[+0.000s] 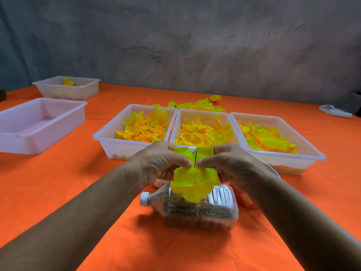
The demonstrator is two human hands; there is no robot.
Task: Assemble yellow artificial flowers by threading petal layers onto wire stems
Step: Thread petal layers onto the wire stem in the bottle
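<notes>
The wire (195,158) stands upright between the 2 thumb tips, its axis vertical. A petal layer (195,183) is pinched by the left hand (162,163) and right hand (230,165), equally near.

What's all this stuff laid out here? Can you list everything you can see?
petal trays: three, white, side by side mid-table, filled with yellow petals
other trays: two, white, far left; the rear one holds a few petals
finished flowers: pile, yellow, behind the middle tray
petal layer: one, yellow, held on a dark wire stem
bottle: one, clear, white cap, lying on its side below the hands
tablecloth: orange
white object: far right, unclear
left hand, right hand: pinching the petal layer
</notes>
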